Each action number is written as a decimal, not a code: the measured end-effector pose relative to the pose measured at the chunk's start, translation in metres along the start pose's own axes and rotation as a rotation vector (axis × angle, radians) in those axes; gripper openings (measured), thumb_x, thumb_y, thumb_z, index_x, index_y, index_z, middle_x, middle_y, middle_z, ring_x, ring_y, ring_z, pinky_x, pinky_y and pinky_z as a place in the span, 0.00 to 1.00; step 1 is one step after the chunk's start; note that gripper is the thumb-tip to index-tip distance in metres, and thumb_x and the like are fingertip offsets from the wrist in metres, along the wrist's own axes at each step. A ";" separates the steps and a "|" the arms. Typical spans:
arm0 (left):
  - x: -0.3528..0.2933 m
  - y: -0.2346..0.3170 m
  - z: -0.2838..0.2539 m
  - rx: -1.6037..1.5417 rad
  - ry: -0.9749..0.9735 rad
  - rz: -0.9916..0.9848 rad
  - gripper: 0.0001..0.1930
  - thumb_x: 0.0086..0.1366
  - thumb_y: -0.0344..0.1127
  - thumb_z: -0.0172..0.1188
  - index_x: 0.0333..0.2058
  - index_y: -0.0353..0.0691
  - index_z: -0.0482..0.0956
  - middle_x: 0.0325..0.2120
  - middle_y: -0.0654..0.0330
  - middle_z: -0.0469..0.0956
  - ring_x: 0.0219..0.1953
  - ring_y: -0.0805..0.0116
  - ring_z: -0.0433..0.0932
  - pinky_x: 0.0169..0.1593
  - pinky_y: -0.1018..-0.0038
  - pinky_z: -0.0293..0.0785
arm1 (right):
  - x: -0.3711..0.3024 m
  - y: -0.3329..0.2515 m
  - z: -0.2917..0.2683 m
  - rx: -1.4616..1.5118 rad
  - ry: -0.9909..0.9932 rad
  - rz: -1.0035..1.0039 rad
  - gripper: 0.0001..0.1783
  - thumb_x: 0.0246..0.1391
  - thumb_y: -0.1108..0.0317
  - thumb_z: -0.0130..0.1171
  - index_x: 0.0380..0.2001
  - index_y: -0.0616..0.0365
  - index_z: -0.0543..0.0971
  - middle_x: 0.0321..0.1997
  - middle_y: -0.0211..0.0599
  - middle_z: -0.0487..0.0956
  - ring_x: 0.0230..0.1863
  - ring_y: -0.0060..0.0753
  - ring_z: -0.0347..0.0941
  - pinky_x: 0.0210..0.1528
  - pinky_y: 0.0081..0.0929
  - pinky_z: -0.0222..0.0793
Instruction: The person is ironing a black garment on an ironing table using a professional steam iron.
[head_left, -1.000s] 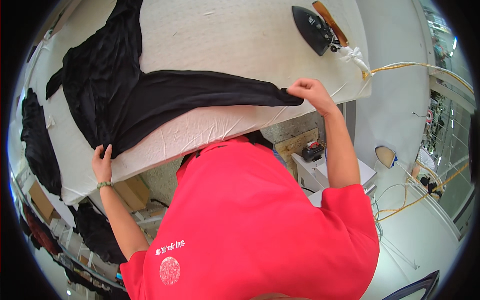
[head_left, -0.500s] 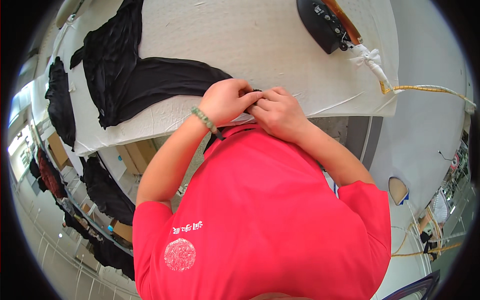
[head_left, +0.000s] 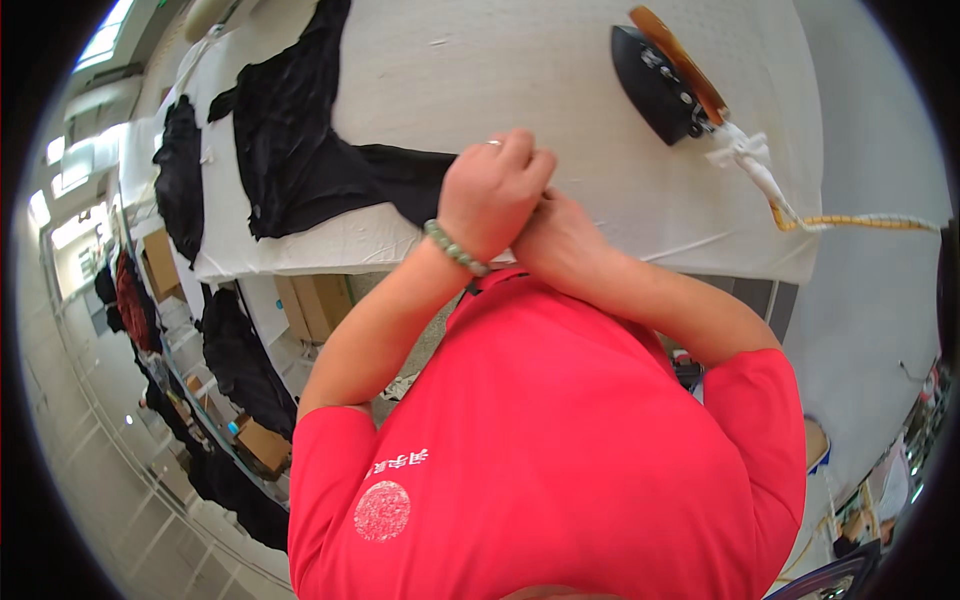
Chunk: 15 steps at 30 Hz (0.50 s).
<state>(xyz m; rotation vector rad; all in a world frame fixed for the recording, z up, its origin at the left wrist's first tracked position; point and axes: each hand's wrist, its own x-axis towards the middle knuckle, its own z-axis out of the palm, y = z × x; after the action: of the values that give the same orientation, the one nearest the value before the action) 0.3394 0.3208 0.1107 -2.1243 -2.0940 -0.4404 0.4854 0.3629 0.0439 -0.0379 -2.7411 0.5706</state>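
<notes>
Left hand (head_left: pixel 492 195), right hand (head_left: pixel 560 240), seemingly gripping black garment (head_left: pixel 300 160)

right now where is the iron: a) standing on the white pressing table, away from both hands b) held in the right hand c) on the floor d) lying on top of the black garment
a: the iron sits on the white table, well apart from the left hand, the right hand and the black garment.

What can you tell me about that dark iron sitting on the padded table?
The iron is black, wedge-shaped, with a brown, wood-like handle along its top. It lies at the far right part of the white padded table, its pointed end toward the far edge. White cloth wrapping is tied at its rear, where a yellowish braided cord trails off to the right. Neither hand touches it; only the table does.
</notes>
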 end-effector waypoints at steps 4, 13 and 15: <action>-0.013 -0.010 0.012 -0.329 -0.109 -0.288 0.12 0.58 0.33 0.69 0.42 0.44 0.83 0.33 0.59 0.82 0.35 0.60 0.83 0.38 0.67 0.80 | -0.023 0.018 -0.005 0.273 0.051 0.347 0.08 0.59 0.66 0.63 0.35 0.59 0.77 0.25 0.41 0.81 0.24 0.50 0.77 0.28 0.44 0.72; -0.220 -0.174 -0.007 -0.496 -0.090 -1.073 0.15 0.70 0.36 0.67 0.52 0.40 0.84 0.45 0.61 0.86 0.47 0.72 0.84 0.52 0.73 0.79 | -0.070 0.051 0.025 0.894 -0.090 0.938 0.15 0.64 0.63 0.65 0.45 0.64 0.78 0.31 0.45 0.81 0.32 0.48 0.79 0.36 0.39 0.74; -0.282 -0.233 -0.031 -0.384 -0.062 -1.323 0.16 0.69 0.37 0.68 0.52 0.40 0.83 0.45 0.58 0.86 0.49 0.66 0.84 0.55 0.70 0.78 | -0.071 0.046 0.030 0.688 0.059 0.752 0.17 0.64 0.65 0.66 0.49 0.65 0.79 0.35 0.43 0.80 0.34 0.35 0.77 0.39 0.29 0.73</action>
<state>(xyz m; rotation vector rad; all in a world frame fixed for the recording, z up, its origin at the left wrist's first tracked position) 0.1054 0.0498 0.0310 -0.4823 -3.3592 -0.9065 0.5405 0.3872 -0.0232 -0.9087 -2.2539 1.6291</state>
